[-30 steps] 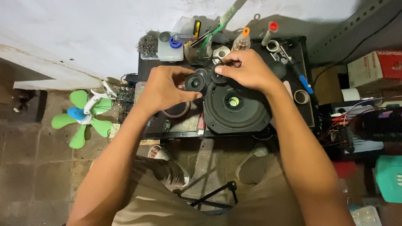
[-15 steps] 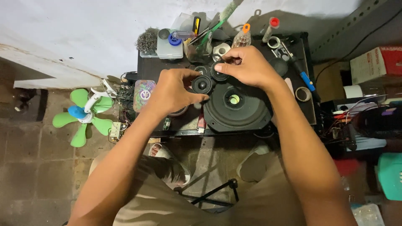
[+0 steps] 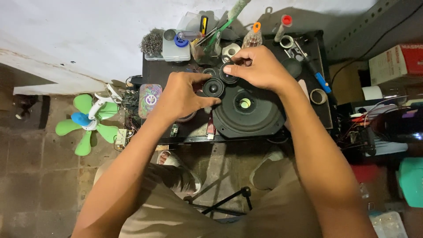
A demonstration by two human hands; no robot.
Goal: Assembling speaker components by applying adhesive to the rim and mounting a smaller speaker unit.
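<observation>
Left hand (image 3: 183,94) grips one small black speaker (image 3: 213,87) at its fingertips; right hand (image 3: 260,68) pinches a second small speaker (image 3: 228,74) just beyond it, both on the black bench (image 3: 324,117). Looks like positioning step; next needs steady fine alignment. One large woofer (image 3: 249,112) lies under the right wrist; third small driver (image 3: 209,72) between hands.

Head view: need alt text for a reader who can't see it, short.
Seen from above, a person's left hand and right hand each touch a small round black speaker beside a large round black speaker on a cluttered black workbench. Bottles, tools and tape rolls crowd the bench's far edge, and a green-bladed fan lies on the floor to the left.
</observation>
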